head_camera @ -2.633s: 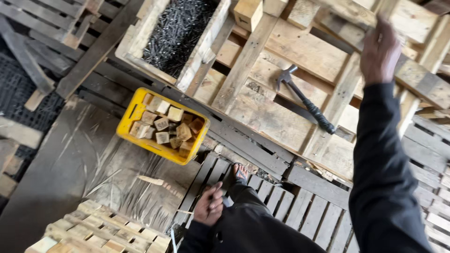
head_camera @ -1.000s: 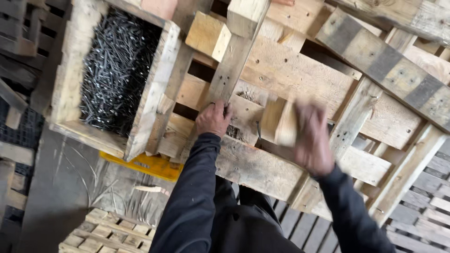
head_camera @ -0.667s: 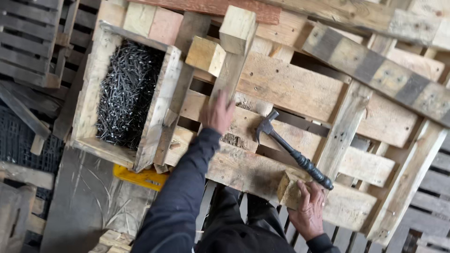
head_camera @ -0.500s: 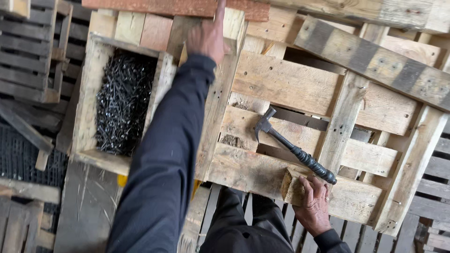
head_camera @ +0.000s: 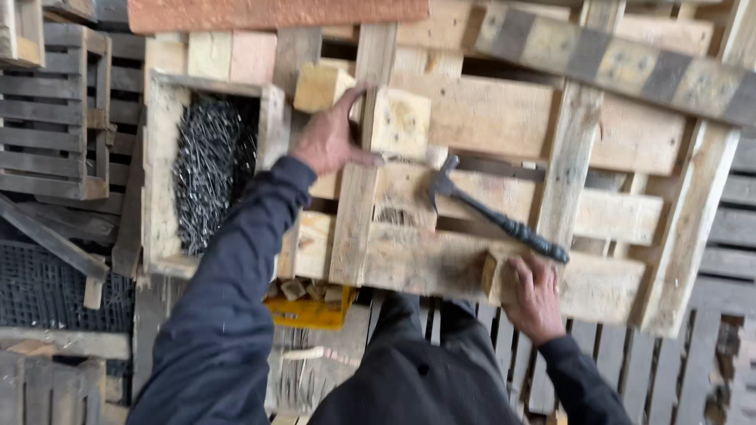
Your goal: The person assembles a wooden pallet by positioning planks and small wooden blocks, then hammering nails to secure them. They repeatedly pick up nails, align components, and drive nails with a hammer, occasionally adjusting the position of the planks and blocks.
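Left arm in a dark sleeve stretched far forward, left hand (head_camera: 331,142) with fingers curled in a grip. Right hand (head_camera: 535,295) sits near, lower right, fingers bent, palm down.

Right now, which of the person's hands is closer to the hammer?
The right hand: it grips a small wood block at the pallet's near edge, just below the hammer handle's end. The left hand holds a wood block farther off, beyond the hammer's head.

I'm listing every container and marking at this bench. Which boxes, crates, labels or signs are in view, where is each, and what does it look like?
Wooden box: left of the left hand, open-topped, pale boards, full of dark nails.
Yellow crate: below the pallet, partly hidden, holding small wood blocks.
Labels, signs, screens: none visible.
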